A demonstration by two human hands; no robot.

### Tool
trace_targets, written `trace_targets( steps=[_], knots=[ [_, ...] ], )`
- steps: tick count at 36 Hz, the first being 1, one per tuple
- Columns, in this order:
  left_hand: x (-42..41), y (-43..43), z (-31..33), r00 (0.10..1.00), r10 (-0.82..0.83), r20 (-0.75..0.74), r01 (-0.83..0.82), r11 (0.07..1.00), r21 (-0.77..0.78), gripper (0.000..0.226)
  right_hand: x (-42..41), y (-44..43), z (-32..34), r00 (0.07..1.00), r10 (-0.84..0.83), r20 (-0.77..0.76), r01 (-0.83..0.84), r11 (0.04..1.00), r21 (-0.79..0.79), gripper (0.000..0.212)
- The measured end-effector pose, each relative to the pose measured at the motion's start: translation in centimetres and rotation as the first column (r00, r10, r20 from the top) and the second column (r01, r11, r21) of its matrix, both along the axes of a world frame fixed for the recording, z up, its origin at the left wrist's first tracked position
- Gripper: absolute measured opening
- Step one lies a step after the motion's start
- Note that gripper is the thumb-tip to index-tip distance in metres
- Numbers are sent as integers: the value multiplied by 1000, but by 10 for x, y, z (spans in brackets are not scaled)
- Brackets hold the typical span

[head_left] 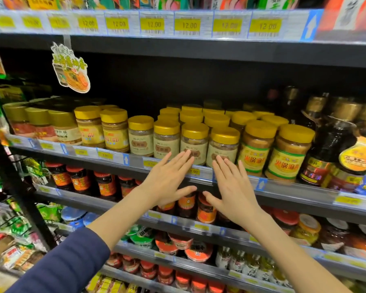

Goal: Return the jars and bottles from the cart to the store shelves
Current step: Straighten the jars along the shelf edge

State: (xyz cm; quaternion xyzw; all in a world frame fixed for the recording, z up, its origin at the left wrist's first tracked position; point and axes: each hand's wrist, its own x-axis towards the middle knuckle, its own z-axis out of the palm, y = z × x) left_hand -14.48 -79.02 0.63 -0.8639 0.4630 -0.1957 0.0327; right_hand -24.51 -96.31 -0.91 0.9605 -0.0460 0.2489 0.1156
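Observation:
Both my hands are stretched out flat toward a shelf [201,173] of gold-lidded jars. My left hand [169,178] has straight fingers whose tips touch the label of a pale-labelled jar [194,140]. My right hand [232,187] is likewise flat, its fingertips at the foot of the neighbouring pale-labelled jar [223,145]. Neither hand holds anything. More jars of the same kind [166,138] stand to the left and in rows behind. The cart is out of view.
Yellow-labelled jars [287,153] and dark sauce bottles [325,144] stand to the right. Red-lidded chili jars [106,185] fill the shelf below. A dangling paper sign [71,68] hangs from the upper shelf. A black rack post [15,182] with packets stands at left.

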Motion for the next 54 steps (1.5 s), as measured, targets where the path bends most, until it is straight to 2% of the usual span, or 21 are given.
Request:
trace_targets(
  steps=[6, 28, 34, 37, 43, 48, 54],
  knots=[
    [8, 4, -1, 998, -56, 4, 56, 998, 6, 84, 1, 5, -3, 997, -75, 10, 75, 996, -39, 82],
    [17, 6, 5, 985, -172, -15, 172, 985, -2, 79, 4, 12, -4, 979, -197, -50, 198, 980, 26, 82],
    [25, 32, 5, 978, -208, 23, 209, 977, -40, 79, 14, 38, 2, 991, -131, 25, 130, 991, 34, 81],
    [34, 56, 5, 982, -178, 59, 181, 983, -42, 77, 26, 63, 3, 997, -64, 45, 63, 998, 26, 79],
    [57, 101, 3, 998, -22, 54, 22, 1000, 1, 78, 58, 104, -3, 999, 26, 45, -25, 1000, -10, 81],
    [72, 121, 2, 999, 35, 28, -35, 999, 8, 90, 75, 119, -8, 998, 26, 52, -24, 999, -42, 85],
    [81, 125, -1, 999, 23, 26, -23, 1000, -4, 92, 85, 123, -12, 998, -11, 60, 14, 999, -49, 89]
  ],
)
